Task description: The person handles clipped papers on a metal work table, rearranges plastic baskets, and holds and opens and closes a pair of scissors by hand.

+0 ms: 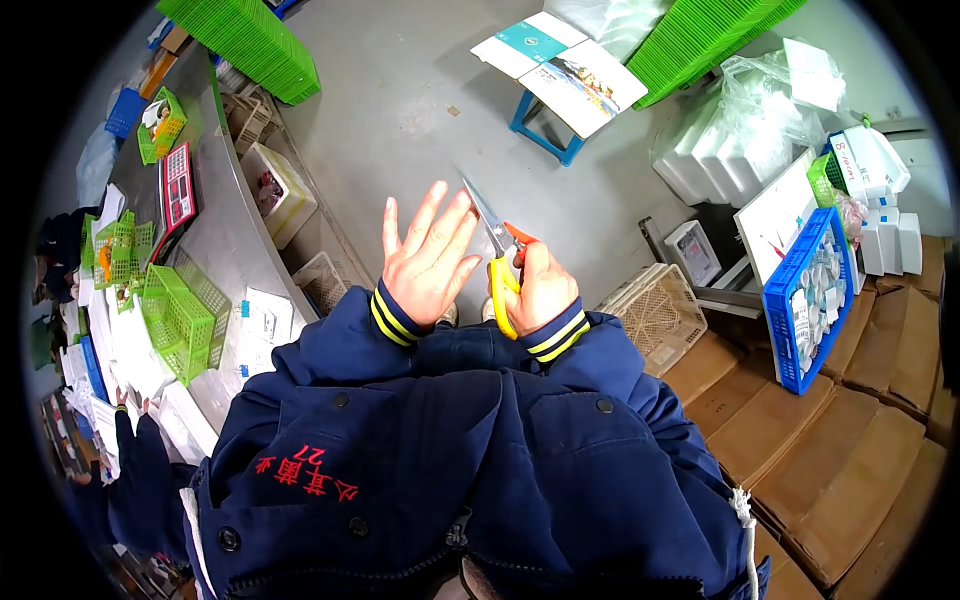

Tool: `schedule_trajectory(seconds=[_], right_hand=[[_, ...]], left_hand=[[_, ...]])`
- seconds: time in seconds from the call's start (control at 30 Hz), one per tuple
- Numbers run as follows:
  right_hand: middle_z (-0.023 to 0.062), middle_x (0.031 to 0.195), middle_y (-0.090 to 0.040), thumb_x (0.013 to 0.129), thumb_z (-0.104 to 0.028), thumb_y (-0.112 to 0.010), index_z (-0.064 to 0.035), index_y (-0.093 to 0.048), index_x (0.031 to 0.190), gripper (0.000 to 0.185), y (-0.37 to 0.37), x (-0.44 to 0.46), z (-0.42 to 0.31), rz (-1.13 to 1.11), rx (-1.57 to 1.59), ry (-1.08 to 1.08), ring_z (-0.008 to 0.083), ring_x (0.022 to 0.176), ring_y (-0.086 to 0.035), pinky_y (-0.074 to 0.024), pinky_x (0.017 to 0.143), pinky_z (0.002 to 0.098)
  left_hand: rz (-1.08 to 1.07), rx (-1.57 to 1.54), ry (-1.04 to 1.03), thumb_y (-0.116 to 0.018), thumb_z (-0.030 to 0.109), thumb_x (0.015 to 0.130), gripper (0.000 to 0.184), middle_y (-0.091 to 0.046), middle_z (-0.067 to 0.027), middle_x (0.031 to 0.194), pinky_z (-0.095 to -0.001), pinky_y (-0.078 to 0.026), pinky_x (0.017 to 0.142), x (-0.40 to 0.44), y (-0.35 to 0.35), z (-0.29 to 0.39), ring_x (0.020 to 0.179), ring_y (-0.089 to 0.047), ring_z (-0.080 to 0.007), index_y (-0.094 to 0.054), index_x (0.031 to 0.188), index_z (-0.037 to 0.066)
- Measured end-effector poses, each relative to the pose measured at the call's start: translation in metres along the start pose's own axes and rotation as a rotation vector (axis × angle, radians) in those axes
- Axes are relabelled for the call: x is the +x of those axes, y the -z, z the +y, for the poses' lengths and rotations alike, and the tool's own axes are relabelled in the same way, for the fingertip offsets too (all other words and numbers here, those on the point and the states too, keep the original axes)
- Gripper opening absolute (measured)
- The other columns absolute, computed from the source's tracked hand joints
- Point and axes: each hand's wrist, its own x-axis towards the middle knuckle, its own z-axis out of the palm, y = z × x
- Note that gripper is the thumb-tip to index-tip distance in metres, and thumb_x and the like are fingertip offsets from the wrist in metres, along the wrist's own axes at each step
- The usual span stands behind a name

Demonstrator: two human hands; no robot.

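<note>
A pair of scissors (502, 260) with metal blades and handles in yellow and red-orange is gripped in my right hand (545, 288). The blades point away from me and up to the left, close to the fingers of my left hand (428, 262). That left hand is spread, back upward, holding nothing. Both hands are in front of my body, above the grey floor, with navy sleeves and yellow-striped cuffs at the wrists. Part of the scissor handle is hidden behind my right fingers.
A metal table (235, 190) on the left carries green baskets (180, 320) and a red scale (178, 190). Cardboard boxes (830, 460) and a blue crate (808, 300) stand at the right. A blue stool (545, 135) is ahead. Another person's sleeve (140, 480) shows lower left.
</note>
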Motion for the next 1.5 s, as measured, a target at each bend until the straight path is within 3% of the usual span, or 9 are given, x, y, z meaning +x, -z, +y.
schedule_trajectory(seconds=[0.1, 0.6, 0.8, 0.93, 1.0, 1.07, 1.13, 1.23, 1.5], right_hand=[[0.0161, 0.076, -0.057, 0.073, -0.029, -0.068, 0.0008, -0.049, 0.095, 0.042, -0.002, 0.002, 0.0, -0.08, 0.19, -0.16, 0.0303, 0.068, -0.06, -0.0474, 0.06, 0.036], [0.0094, 0.076, -0.049, 0.066, -0.026, -0.072, 0.0008, -0.049, 0.111, 0.058, -0.002, 0.007, 0.012, -0.075, 0.314, -0.033, 0.0193, 0.061, -0.047, -0.0423, 0.057, 0.0314], [0.0087, 0.078, -0.049, 0.066, -0.025, -0.073, -0.0003, -0.048, 0.115, 0.061, -0.003, 0.01, 0.015, -0.084, 0.36, -0.082, 0.0181, 0.061, -0.047, -0.0419, 0.056, 0.0303], [0.0057, 0.066, -0.048, 0.072, -0.027, -0.07, -0.0005, -0.05, 0.101, 0.044, -0.009, 0.008, 0.02, -0.078, 0.413, -0.096, 0.0144, 0.057, -0.046, -0.0411, 0.054, 0.0278], [0.003, 0.06, -0.046, 0.078, -0.025, -0.066, -0.0009, -0.051, 0.09, 0.031, -0.009, 0.014, 0.016, -0.178, 0.623, -0.099, 0.012, 0.053, -0.045, -0.0401, 0.051, 0.026], [0.0006, 0.058, -0.043, 0.086, -0.023, -0.055, -0.0051, -0.051, 0.081, 0.019, 0.002, 0.013, 0.019, -0.502, 1.315, -0.39, 0.012, 0.05, -0.041, -0.0363, 0.047, 0.0267], [0.0006, 0.056, -0.039, 0.087, -0.034, -0.047, -0.0071, -0.049, 0.08, 0.028, -0.011, 0.019, 0.03, -0.76, 1.874, -0.339, 0.0123, 0.048, -0.037, -0.0322, 0.045, 0.0263], [-0.0003, 0.058, -0.037, 0.085, -0.044, -0.044, -0.008, -0.047, 0.078, 0.037, -0.011, 0.021, 0.028, -0.841, 2.041, -0.27, 0.0117, 0.049, -0.035, -0.0291, 0.044, 0.0249], [-0.0028, 0.056, -0.034, 0.085, -0.048, -0.045, -0.0097, -0.039, 0.071, 0.041, -0.008, 0.019, 0.024, -0.819, 2.139, -0.324, 0.0075, 0.047, -0.031, -0.0285, 0.043, 0.0219]], left_hand=[[-0.017, -0.003, 0.014, -0.064, 0.019, 0.072, 0.051, -0.04, -0.0094, 0.134, -0.0552, -0.012, 0.102, 0.004, 0.004, 0.003, 0.128, -0.03, -0.0285, -0.052, 0.119, 0.003], [-0.062, 0.034, -0.095, -0.063, 0.023, 0.073, 0.039, -0.052, -0.0034, 0.122, -0.0518, -0.008, 0.105, 0.004, 0.003, -0.005, 0.125, -0.037, -0.0212, -0.059, 0.107, 0.004], [-0.068, 0.025, -0.127, -0.065, 0.024, 0.072, 0.04, -0.051, -0.0027, 0.124, -0.0502, -0.011, 0.105, 0.002, 0.0, -0.01, 0.123, -0.04, -0.0173, -0.059, 0.106, 0.005], [-0.106, -0.037, -0.135, -0.064, 0.021, 0.073, 0.04, -0.047, -0.0069, 0.127, -0.045, -0.022, 0.103, 0.006, 0.003, -0.013, 0.124, -0.039, -0.0224, -0.057, 0.108, 0.003], [-0.087, -0.136, -0.126, -0.065, 0.016, 0.072, 0.039, -0.049, -0.0145, 0.121, -0.0384, -0.036, 0.094, 0.009, 0.001, -0.019, 0.116, -0.044, -0.0307, -0.055, 0.107, 0.001], [0.007, -0.388, 0.078, -0.067, 0.012, 0.07, 0.036, -0.053, -0.016, 0.104, -0.0372, -0.041, 0.084, 0.002, -0.008, -0.024, 0.098, -0.051, -0.032, -0.056, 0.103, 0.001], [0.147, -0.367, 0.084, -0.067, 0.003, 0.069, 0.021, -0.049, -0.0114, 0.082, -0.0327, -0.043, 0.065, 0.004, -0.012, -0.025, 0.074, -0.051, -0.0261, -0.053, 0.085, 0.002], [0.055, -0.573, 0.25, -0.06, -0.008, 0.072, 0.016, -0.045, -0.0073, 0.073, -0.024, -0.039, 0.053, -0.003, -0.012, -0.021, 0.058, -0.046, -0.0148, -0.048, 0.073, 0.002], [0.043, -0.649, 0.236, -0.063, -0.007, 0.071, 0.017, -0.046, -0.0069, 0.067, -0.0253, -0.04, 0.053, -0.008, -0.013, -0.016, 0.057, -0.046, -0.0155, -0.048, 0.072, 0.001]])
